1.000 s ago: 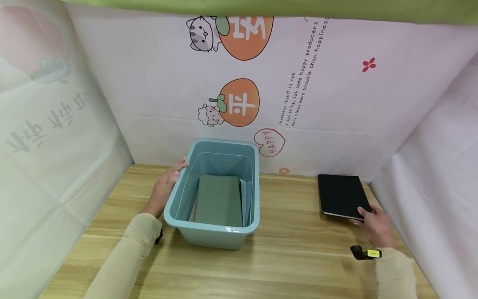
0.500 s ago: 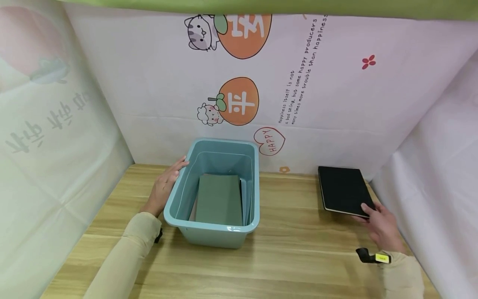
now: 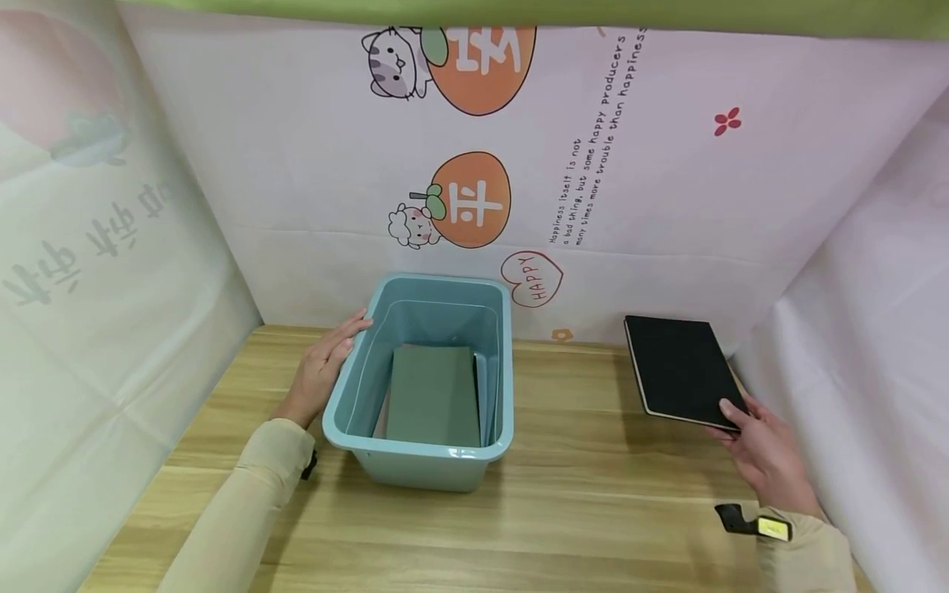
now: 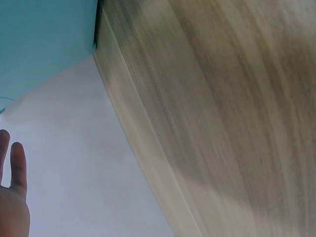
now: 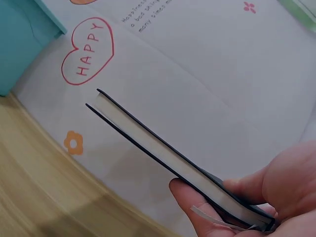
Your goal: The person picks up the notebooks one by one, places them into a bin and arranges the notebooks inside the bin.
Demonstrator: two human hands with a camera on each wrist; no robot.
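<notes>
A black hardcover notebook [image 3: 682, 366] is pinched at its near right corner by my right hand [image 3: 767, 449], thumb on top and fingers underneath. In the right wrist view the notebook [image 5: 163, 148] shows its pale page edges and a thin ribbon, held above the table. My left hand [image 3: 319, 371] rests with straight fingers against the left side of a light blue plastic bin [image 3: 418, 469]. Inside the bin lies a grey-green book [image 3: 433, 395], with other thin items partly hidden under and beside it. The left wrist view catches only a few fingers [image 4: 19, 168] near the bin wall.
The wooden table [image 3: 571, 494] extends between the bin and the notebook. A white printed cloth [image 3: 630, 189] hangs behind the table, with more cloth along the left and right sides. A green cloth edge [image 3: 474, 12] crosses the top.
The black notebook has been raised off the table by my right hand, which has shifted slightly right. My left hand stays at the bin, and the bin keeps its place.
</notes>
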